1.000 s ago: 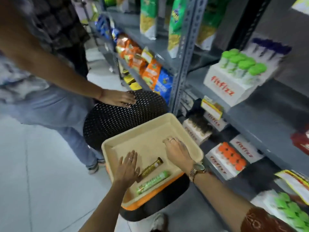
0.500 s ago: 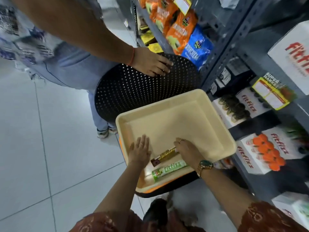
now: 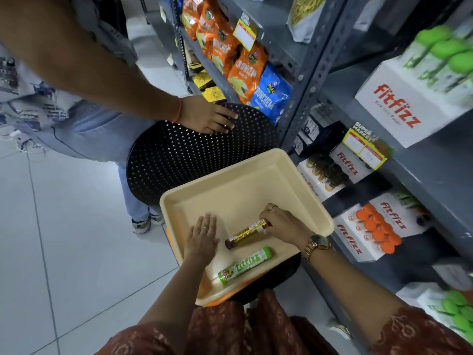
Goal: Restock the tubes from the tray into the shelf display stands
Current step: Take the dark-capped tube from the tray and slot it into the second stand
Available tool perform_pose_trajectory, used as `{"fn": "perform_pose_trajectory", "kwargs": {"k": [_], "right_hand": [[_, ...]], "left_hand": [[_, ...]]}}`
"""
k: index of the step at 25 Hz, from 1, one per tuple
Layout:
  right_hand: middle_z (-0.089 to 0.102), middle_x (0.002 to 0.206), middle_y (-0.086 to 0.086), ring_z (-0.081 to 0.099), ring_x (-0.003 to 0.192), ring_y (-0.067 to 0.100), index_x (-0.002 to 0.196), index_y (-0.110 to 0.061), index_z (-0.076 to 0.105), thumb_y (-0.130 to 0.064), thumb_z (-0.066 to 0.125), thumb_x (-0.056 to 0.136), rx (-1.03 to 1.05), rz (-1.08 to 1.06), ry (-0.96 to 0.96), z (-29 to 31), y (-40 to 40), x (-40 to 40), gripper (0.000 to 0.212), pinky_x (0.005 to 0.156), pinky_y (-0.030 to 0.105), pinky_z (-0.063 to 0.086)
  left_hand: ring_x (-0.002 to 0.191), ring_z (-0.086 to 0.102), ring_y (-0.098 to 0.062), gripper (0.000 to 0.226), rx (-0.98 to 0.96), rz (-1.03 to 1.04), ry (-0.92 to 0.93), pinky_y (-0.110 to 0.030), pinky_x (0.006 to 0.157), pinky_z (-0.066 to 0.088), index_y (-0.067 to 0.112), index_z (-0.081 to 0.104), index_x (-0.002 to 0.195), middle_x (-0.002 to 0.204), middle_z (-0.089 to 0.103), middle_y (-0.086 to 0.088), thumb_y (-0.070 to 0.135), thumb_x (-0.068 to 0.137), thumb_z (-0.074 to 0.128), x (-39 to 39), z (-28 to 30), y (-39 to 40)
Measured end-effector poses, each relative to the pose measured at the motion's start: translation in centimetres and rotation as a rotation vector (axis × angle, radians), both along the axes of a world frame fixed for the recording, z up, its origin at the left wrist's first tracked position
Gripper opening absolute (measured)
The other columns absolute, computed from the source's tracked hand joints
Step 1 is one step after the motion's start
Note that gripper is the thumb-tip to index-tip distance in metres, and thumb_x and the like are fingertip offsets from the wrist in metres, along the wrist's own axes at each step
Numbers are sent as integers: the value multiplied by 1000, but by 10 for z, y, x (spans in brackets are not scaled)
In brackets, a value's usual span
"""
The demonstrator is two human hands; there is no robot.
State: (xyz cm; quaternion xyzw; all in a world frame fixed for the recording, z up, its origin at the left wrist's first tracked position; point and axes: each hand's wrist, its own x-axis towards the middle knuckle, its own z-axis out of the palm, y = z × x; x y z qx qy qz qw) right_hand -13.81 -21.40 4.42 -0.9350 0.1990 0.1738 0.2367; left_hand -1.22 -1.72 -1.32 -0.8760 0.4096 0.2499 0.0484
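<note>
Near the tray's [image 3: 302,190] right edge, right hand [image 3: 282,222] closes its fingers on the gold tube's [image 3: 247,233] far end; left hand [image 3: 202,238] lies flat, released. Green tube [image 3: 244,265] rests by the near edge. Advice: grip mid-tube before lifting, else it tips.

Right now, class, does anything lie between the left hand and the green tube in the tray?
Nothing visible does. The left hand rests flat on the tray floor, and the green tube lies just beside it, uncovered.

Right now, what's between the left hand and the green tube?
Only bare tray floor lies between the left hand and the green tube, seen from the head view.
</note>
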Motion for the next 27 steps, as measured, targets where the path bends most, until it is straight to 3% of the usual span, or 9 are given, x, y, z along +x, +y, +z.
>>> {"fn": "perform_pose_trajectory", "kwargs": {"k": [4,7,9,16,21,27], "right_hand": [[49,108,8,55,91,29,105,-10,56,-16,61,86,-33,-61,-60,39,-8,-17,21,82,38,48],[53,91,10,52,85,30,83,-10,51,-11,58,81,-112,-101,-98,81,-22,-43,8,73,42,44],[56,85,13,51,80,28,78,-9,50,-14,61,78,-150,-184,-139,112,-35,-70,12,71,42,44],[70,98,7,61,93,22,96,-13,68,-16,72,74,-278,-486,-297,221,-73,-184,23,83,32,45],[68,89,1,62,85,20,96,-15,67,-18,74,73,-429,-692,-328,284,-80,-277,25,70,26,41],[69,100,9,61,92,27,98,-17,66,-23,73,75,-555,-876,-208,329,-71,-380,24,80,40,52]], "left_hand": [[148,-6,-22,61,-92,-48,-36,-39,121,6,12,-8,150,160,-11,-5,33,103,26,5,35,-26],[148,-4,-23,59,-181,-147,-83,-40,121,7,11,-6,150,161,-8,-6,31,103,24,2,67,-59],[148,0,-22,58,-261,-239,-114,-40,120,9,10,-2,150,161,-5,-6,30,103,25,-10,91,-88],[148,-2,-22,57,-532,-566,-86,-37,120,5,9,1,150,161,-6,-9,25,103,28,-92,165,-194],[148,0,-22,57,-700,-793,-68,-36,121,6,8,3,150,161,-1,-9,27,103,28,-181,197,-249],[148,0,-20,58,-770,-992,36,-35,121,5,8,3,150,161,-2,-7,28,103,29,-298,219,-274]]}}
